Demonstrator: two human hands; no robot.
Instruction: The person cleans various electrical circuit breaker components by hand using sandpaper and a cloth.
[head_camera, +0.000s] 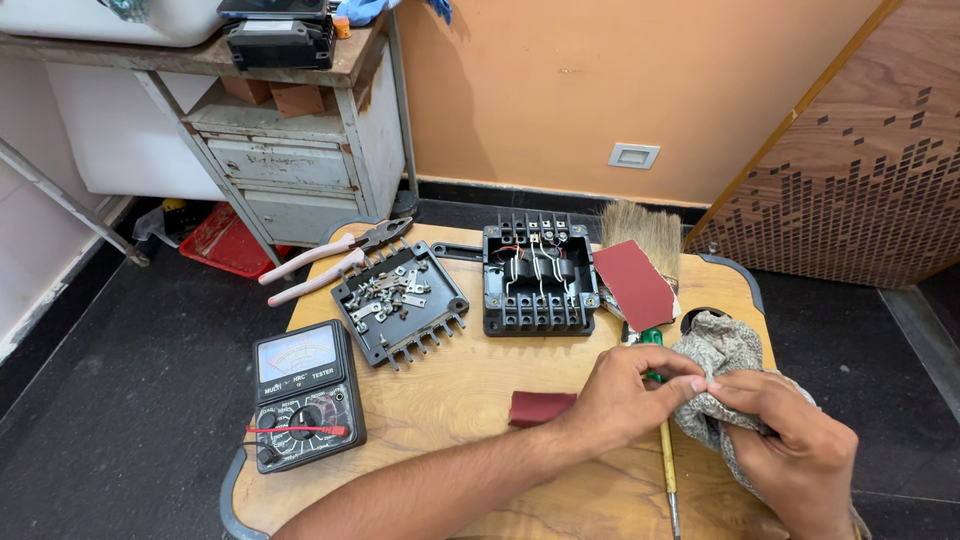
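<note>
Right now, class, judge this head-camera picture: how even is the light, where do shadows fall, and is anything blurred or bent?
Head view: light soft and even; faint shadows under the hands, left and right, on the table; focus sharp on the meter; wide lens bends the cabinet near the edge; no glare.

One head-worn camera looks steeply down and forward from above the person's seat onto a small wooden table (480, 400), close enough that both forearms enter from the bottom edge. Beyond the table it takes in dark floor, an orange wall (600, 90) and a metal cabinet (300, 170).
</note>
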